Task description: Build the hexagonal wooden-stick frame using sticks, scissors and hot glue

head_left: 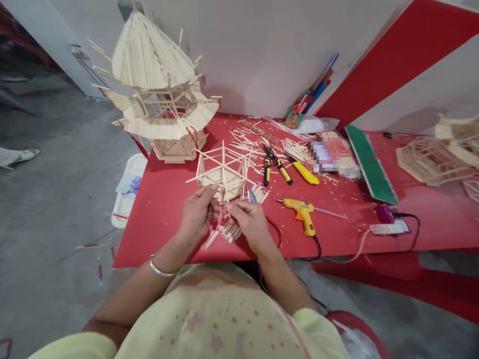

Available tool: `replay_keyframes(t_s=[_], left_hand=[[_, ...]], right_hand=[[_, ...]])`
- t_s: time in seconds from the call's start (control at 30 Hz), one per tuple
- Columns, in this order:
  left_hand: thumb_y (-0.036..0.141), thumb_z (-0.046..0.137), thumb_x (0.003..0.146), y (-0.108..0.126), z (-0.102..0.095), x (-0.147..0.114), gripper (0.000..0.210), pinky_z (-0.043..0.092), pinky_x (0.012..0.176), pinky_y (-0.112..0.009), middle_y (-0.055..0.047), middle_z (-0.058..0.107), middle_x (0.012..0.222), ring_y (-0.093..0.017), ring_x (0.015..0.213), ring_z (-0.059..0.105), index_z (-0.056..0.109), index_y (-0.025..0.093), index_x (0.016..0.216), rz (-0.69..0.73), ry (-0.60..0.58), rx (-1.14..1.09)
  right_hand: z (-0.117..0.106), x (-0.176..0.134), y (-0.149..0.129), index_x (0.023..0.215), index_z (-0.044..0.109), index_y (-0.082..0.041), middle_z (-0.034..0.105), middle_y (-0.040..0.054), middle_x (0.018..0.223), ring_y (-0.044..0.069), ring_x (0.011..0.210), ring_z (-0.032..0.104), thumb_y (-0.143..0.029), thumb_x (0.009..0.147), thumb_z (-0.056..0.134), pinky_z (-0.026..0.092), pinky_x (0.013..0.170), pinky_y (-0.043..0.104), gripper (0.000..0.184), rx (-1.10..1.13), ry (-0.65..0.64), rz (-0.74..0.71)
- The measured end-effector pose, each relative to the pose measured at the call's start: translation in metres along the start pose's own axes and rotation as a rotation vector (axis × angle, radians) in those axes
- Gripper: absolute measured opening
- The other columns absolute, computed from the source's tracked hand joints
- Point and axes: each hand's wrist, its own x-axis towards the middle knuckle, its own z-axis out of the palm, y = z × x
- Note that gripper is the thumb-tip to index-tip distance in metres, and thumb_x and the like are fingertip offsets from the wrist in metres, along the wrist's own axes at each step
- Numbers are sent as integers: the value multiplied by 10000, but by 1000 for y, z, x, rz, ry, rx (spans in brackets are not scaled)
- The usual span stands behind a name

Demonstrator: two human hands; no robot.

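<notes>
A small hexagonal wooden stick frame [223, 163], with sticks meeting at its middle like spokes, sits on the red table before me. My left hand [198, 212] is closed, thumb and fingertips at the frame's near left edge. My right hand [250, 222] pinches at the near end of a wooden stick [225, 192] on the frame; its fingertips partly hide it. Beneath my hands lies a bundle of loose sticks [231, 230] in clear wrap. Red-handled scissors [252, 195] lie partly under my right hand.
A tall stick pagoda [153, 60] stands at the back left. Cutting pliers [275, 164], a yellow utility knife [305, 172] and a yellow glue gun [302, 212] lie to the right. Scattered sticks, a pen holder [294, 118], a green board [370, 162] and a power strip [391, 228] are beyond.
</notes>
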Motion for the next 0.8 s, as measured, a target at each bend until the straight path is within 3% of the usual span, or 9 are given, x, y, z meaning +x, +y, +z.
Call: replay_keyframes(t_s=[0.33, 0.6, 0.8], left_hand=[[422, 887, 708, 8, 14, 13, 434, 229, 315, -195, 62, 443, 358, -88, 295, 430, 545, 186, 585, -185, -34, -30], [362, 907, 684, 15, 20, 14, 471, 241, 329, -187, 86, 393, 355, -46, 287, 312, 490, 190, 545, -158, -62, -25], [364, 885, 704, 13, 20, 19, 524, 266, 330, -201, 66, 394, 350, -54, 298, 315, 438, 203, 483, -167, -61, -6]], right_hand=[[2, 5, 2, 728, 754, -173, 602, -26, 542, 86, 468, 452, -491, 865, 692, 345, 478, 220, 352, -12, 6, 13], [3, 6, 1, 714, 751, -172, 587, -32, 529, 80, 461, 437, -476, 867, 688, 333, 475, 221, 346, -11, 7, 19], [4, 6, 3, 708, 752, -174, 596, -29, 528, 83, 459, 449, -473, 863, 689, 338, 473, 220, 342, -15, 15, 17]])
